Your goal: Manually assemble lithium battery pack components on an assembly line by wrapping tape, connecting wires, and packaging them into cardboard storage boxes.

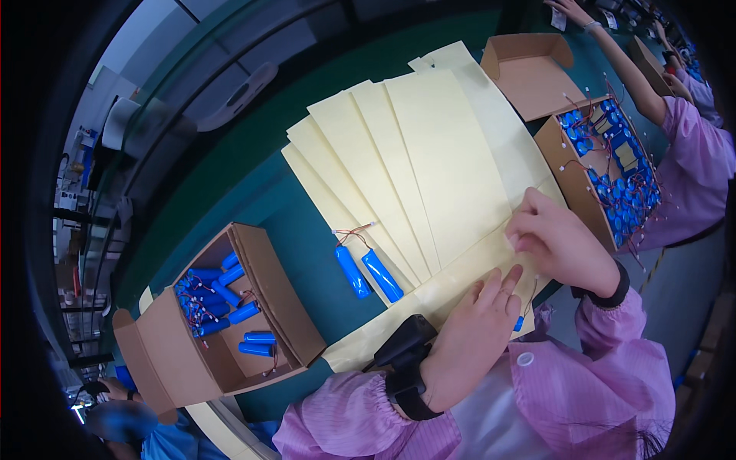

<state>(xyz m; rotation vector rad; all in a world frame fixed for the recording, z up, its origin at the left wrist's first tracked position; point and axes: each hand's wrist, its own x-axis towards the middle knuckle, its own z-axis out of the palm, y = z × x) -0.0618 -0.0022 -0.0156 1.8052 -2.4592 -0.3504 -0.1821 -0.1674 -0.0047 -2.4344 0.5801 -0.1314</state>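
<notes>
My left hand (475,330) lies with fingers stretched out over a pale yellow paper strip (360,340) at the near edge of the table. Just right of its fingertips, my right hand (556,238) is closed, fingers curled down against the paper; what they pinch, if anything, is hidden. Part of a blue cylindrical battery pack (520,323) shows below the left fingers. Fanned yellow paper sheets (445,146) spread beyond both hands. Two blue battery packs (360,272) with thin wires and white connectors lie side by side at the fan's lower left.
On the left stands an open cardboard box (276,291) holding several loose blue battery packs. Another cardboard box (563,165), at the right, is packed with wired blue batteries. A co-worker's arm (629,61) reaches over the table at the upper right. Another person (146,429) is at lower left.
</notes>
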